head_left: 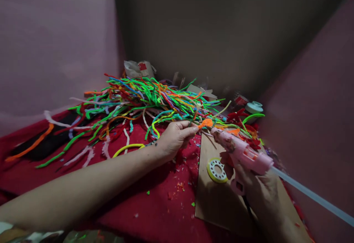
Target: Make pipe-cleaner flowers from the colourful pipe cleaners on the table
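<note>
My left hand point(177, 138) is closed in a pinch on an orange pipe cleaner piece point(206, 124), which looks bent into a small fluffy shape. My right hand point(258, 187) grips a pink hot glue gun point(243, 149) by its handle. The gun's stained nozzle points left and lies very close to the orange piece; whether they touch I cannot tell. A long translucent glue stick point(312, 191) sticks out of the gun's back end. Below the gun, a yellow and white tape roll point(217, 170) lies on a brown board point(208, 198).
A big heap of colourful pipe cleaners point(155, 95) spreads across the red cloth point(155, 202), with loose ones at the left. Behind it are a crumpled box point(143, 69) and a pale green lidded container point(254, 107). Small fluff scraps dot the cloth. Pink walls stand on both sides.
</note>
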Demonstrator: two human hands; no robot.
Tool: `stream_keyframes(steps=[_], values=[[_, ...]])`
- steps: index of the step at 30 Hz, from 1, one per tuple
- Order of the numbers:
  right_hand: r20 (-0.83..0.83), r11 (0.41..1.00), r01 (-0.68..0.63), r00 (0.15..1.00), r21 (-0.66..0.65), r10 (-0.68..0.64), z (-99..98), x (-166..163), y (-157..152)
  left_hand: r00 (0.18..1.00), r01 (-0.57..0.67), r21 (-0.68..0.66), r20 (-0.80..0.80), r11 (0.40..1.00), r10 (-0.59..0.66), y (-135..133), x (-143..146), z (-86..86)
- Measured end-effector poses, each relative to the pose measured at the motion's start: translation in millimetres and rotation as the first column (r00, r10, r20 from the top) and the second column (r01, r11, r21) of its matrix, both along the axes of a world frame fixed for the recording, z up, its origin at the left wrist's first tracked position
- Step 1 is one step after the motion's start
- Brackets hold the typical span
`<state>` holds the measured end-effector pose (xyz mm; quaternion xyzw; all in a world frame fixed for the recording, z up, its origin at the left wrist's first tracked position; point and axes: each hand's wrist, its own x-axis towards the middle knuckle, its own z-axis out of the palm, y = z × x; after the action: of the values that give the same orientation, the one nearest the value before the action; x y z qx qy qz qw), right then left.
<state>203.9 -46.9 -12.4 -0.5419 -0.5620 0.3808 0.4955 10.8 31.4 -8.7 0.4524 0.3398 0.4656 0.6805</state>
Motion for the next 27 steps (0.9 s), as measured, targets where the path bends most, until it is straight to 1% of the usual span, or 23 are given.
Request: stream_keyframes(steps=[4,9,13,16,18,21,24,27], values=[[-0.021,0.999,0.050,0.999,-0.019,-0.050,1.5,-1.9,1.9,1.000,0.014,-0.010,-0.012,1.000,-0.014,-0.8,0.5,-0.1],[-0.012,1.000,0.017,1.000,-0.003,-0.017,-0.9,-0.6,-0.2,1.000,0.009,-0.003,-0.025,1.000,-0.009,-2.5,1.7,0.7],[-0.044,0.997,0.018,0.999,-0.070,-0.021,-4.5,-0.3,-1.8,0.999,0.008,-0.008,-0.039,1.000,-0.008,-2.5,1.9,-0.6],[-0.071,0.994,0.056,0.995,-0.098,-0.063,-4.0,-2.8,-2.5,0.999,0.010,-0.001,-0.041,1.000,-0.010,-1.9,1.9,-2.2],[-0.069,0.993,0.063,0.995,-0.096,-0.070,-2.7,-3.6,-2.5,0.999,0.009,-0.006,-0.039,1.000,-0.010,-1.7,2.0,-3.1],[-0.050,0.998,0.020,0.998,-0.065,-0.023,-1.6,-2.1,-1.8,0.999,0.002,-0.017,-0.035,1.000,-0.002,-1.8,2.1,-3.9],[-0.051,0.999,0.032,0.998,-0.032,-0.034,-1.1,-1.1,-1.3,1.000,0.002,-0.020,-0.031,1.000,-0.002,-1.9,2.4,-4.3],[0.012,1.000,0.007,1.000,0.009,-0.007,0.9,-4.1,-0.7,1.000,-0.001,-0.029,-0.027,1.000,0.000,-1.9,2.9,-4.3]])
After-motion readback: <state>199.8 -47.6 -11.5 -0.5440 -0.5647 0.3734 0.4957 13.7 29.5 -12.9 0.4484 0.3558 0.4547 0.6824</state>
